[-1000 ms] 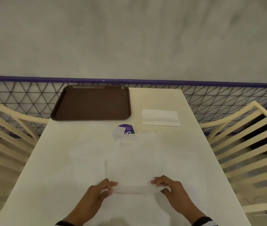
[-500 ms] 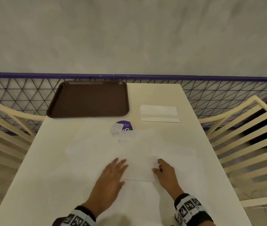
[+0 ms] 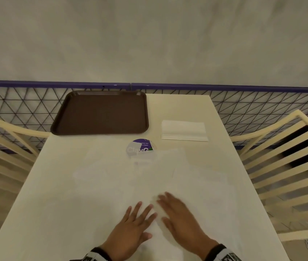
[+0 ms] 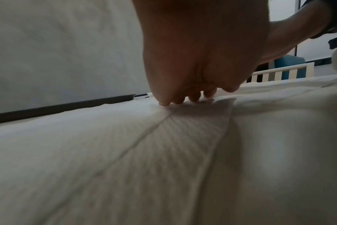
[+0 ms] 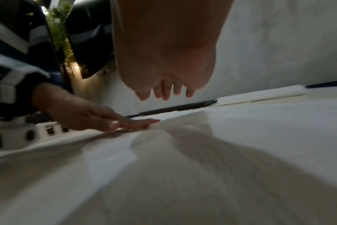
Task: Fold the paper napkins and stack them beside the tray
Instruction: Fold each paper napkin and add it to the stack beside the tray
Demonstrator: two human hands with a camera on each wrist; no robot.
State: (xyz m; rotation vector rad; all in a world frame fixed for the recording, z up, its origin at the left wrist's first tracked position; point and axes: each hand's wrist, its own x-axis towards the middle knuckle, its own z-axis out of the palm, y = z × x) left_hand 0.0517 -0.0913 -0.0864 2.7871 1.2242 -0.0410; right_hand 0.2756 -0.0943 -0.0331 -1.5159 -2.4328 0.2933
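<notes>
Left hand (image 3: 133,227) flat, fingers spread on the napkin (image 3: 155,187) at the table's (image 3: 59,204) near edge, right hand (image 3: 179,213) flat beside it, gripping nothing, folded stack (image 3: 184,130) right of tray (image 3: 100,113)

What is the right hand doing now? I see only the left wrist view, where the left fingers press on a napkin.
Observer: The right hand is open, with straight fingers, over the same napkin beside the left hand. I cannot tell if it touches.
Operator: Is there a stack of folded napkins somewhere?
Observer: Yes, a stack of folded napkins lies right of the brown tray, apart from it.
Operator: Is anything else on the table?
Observer: A round purple sticker, partly covered by loose napkins.
</notes>
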